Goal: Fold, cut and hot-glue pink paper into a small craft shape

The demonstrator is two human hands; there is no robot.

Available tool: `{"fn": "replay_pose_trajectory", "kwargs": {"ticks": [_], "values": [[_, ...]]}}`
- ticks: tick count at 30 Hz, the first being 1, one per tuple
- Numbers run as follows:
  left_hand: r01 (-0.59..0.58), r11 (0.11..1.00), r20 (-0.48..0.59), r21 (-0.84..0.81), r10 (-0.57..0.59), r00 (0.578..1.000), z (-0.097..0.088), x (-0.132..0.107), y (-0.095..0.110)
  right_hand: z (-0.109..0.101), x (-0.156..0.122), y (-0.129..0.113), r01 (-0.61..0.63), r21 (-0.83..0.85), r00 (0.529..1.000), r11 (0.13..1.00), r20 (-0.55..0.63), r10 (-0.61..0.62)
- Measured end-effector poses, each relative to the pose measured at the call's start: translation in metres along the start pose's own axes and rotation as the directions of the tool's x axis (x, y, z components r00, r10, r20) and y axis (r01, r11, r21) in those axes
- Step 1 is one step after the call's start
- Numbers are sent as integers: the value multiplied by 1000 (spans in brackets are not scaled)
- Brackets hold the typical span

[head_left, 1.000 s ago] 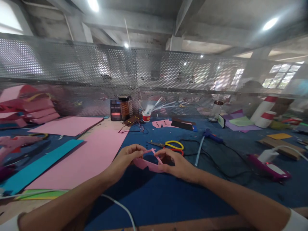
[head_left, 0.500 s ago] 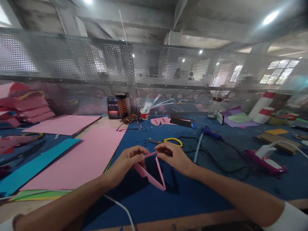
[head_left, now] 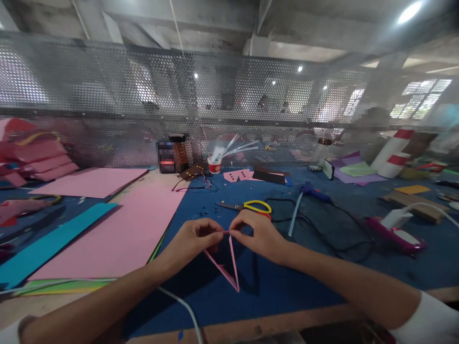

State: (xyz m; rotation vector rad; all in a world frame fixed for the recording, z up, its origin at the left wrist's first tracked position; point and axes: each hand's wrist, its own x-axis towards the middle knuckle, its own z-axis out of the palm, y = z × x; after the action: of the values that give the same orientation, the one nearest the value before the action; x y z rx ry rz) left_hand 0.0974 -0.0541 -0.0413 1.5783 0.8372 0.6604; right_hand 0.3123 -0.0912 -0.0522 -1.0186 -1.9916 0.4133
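Between my two hands is a narrow pink paper strip (head_left: 234,263), bent into a triangle-like shape with a sharp corner hanging down. My left hand (head_left: 201,236) pinches its left part between thumb and fingers. My right hand (head_left: 256,234) pinches the upper end close by, the fingertips of both hands almost meeting. Part of the strip is hidden behind the left fingers. Just beyond the right hand lie scissors (head_left: 257,206) with yellow and red handles, blades pointing left. Small dark bits (head_left: 204,211) are scattered near the blades.
Large pink sheets (head_left: 118,234) and a teal strip (head_left: 60,239) lie at left. A blue glue gun (head_left: 315,193) with its cord and a purple power strip (head_left: 394,234) are at right. Behind stand a paper cup (head_left: 214,165) of glue sticks, glasses (head_left: 193,184) and a cut pink piece (head_left: 236,175).
My hands have drawn closer together at the fingertips. The pink strip has turned, so its faces now show edge-on and its lower corner sits slightly lower and further left.
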Motion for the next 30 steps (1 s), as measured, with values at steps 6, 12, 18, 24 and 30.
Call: {"fn": "replay_pose_trajectory", "kwargs": {"ticks": [6,12,18,24,30], "values": [[-52,986,-54,159,61,997,5,-2,-1,2,-2,-1,113,-164,993,980,38,-109],[-120,969,-83,217,140,987,10,0,-9,2,-2,-2,177,-247,984,953,44,-171],[-121,965,-109,234,150,983,13,0,-9,1,-3,-4,249,-349,968,903,59,-244],[-159,946,-113,281,197,974,12,0,-10,-1,-3,-7,319,-456,946,830,107,-305],[-139,959,-94,246,167,982,11,0,-7,-4,-5,-5,415,-515,909,750,192,-371]]}}
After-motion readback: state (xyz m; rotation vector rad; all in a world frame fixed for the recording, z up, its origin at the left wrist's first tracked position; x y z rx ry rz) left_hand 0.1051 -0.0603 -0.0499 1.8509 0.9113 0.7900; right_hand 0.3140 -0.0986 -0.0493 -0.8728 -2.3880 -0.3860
